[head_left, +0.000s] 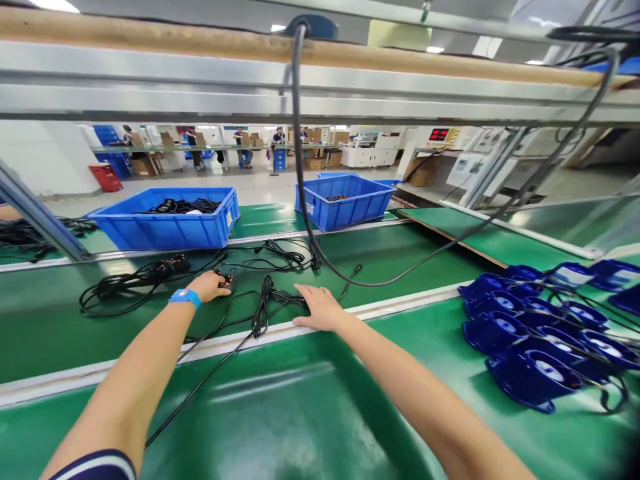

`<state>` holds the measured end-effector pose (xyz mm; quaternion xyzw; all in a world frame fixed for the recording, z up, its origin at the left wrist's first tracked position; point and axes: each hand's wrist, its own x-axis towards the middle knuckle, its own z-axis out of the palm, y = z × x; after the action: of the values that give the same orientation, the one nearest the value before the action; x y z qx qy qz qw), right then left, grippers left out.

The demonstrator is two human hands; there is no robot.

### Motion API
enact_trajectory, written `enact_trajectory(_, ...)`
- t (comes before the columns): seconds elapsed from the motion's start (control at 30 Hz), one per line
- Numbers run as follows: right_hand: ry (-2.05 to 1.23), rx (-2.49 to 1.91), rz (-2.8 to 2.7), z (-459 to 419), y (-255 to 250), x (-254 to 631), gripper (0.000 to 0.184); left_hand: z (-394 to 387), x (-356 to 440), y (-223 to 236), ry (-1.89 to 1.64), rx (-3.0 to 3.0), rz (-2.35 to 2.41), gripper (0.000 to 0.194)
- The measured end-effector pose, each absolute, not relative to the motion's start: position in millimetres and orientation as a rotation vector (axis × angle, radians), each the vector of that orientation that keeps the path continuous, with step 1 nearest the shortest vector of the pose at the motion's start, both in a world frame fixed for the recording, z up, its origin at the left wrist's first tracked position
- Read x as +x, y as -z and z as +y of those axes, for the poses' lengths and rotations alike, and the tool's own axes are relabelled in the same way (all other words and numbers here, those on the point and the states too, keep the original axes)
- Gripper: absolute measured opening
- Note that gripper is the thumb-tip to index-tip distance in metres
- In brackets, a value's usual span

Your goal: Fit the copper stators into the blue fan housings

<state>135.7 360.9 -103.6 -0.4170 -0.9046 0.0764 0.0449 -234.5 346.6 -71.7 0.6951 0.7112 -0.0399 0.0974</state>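
My left hand (209, 285), with a blue wristband (185, 297) on the wrist, reaches over the green conveyor belt (60, 320) and pinches a small dark connector (225, 278) at the end of a black cable. My right hand (320, 307) lies flat, fingers stretched out, on the belt's edge beside a tied bundle of black cable (264, 303). More loose black cables (125, 283) lie coiled on the belt to the left and behind both hands.
Two blue bins (170, 230) (345, 200) stand at the belt's far side. Several blue fan units (530, 333) with wires are stacked at the right on the green bench. A thick black cord (300, 147) hangs from the overhead rail. People work far behind.
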Motion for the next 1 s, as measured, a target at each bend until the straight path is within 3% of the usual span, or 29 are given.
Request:
enact_trajectory(0.13, -0.186, -1.283, -2.850, 375.2, 99.2, 107.6, 0.048, 284.9, -262.8, 52.3, 0.113, 2.100, 2.044, 0.035)
enact_trajectory(0.2, -0.159, -1.130, -2.911, 376.2, 89.9, 107.6, 0.039, 238.6, -280.7, 42.4, 0.072, 2.081, 2.074, 0.038)
enact_trajectory(0.33, -0.178, -0.713, -2.999, 371.1, 76.2, 103.6, 0.042, 143.8, -311.4, 34.9, -0.005, 1.984, 2.177, 0.041)
enact_trajectory(0.5, -0.256, -0.396, -3.084, 356.5, 88.8, 65.4, 0.085, 51.3, -323.8, 55.8, -0.060, 1.829, 2.301, 0.040)
enact_trajectory(0.57, -0.233, -0.391, -3.098, 351.3, 95.9, 51.9, 0.090, 25.5, -318.7, 69.6, -0.101, 1.768, 2.357, 0.046)
enact_trajectory(0.73, 0.176, -0.114, -3.091, 335.9, 95.2, 35.3, 0.056, -8.5, -291.0, 102.3, -0.320, 1.657, 2.529, 0.061)
enact_trajectory(1.0, 0.342, -0.311, -3.200, 297.5, 48.6, 84.1, 0.034, -13.3, -274.1, 121.4, -0.563, 1.644, 2.528, 0.057)
